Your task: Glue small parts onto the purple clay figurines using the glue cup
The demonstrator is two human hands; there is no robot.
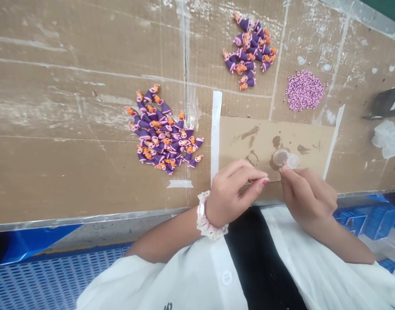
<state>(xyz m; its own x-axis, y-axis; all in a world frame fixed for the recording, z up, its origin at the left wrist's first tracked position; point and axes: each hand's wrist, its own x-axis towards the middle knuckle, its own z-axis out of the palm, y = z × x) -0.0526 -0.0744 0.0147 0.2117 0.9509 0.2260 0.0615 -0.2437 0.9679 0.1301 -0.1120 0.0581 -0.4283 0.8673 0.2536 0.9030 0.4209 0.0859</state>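
Flanking two piles of purple figures, one bead heap: left hand fingers pinched together, right hand touching one clear cup.

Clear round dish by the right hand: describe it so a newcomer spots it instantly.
On the cardboard-covered table, find the stained cardboard patch edged with white tape. The clear round dish sits at its near edge, at the right hand fingertips. Unlike the purple heaps, it is transparent and single.

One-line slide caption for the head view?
Both hands pinch together beside a small clear cap, purple figurine piles behind on cardboard.
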